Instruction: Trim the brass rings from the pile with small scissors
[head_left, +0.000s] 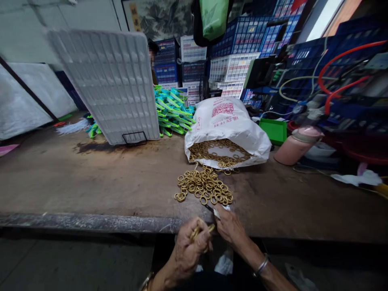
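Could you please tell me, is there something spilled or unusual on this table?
A dark stain marks the wooden table near the foot of the grey ribbed panel, unlike the paler wood around it. Loose rings lie heaped outside the open white sack, though perhaps deliberately.

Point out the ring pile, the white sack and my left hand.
Ring pile (pixel 202 186): head view, on rings mid-heap.
White sack (pixel 222 128): head view, on its upper face.
Left hand (pixel 188 247): head view, on the middle of the hand.
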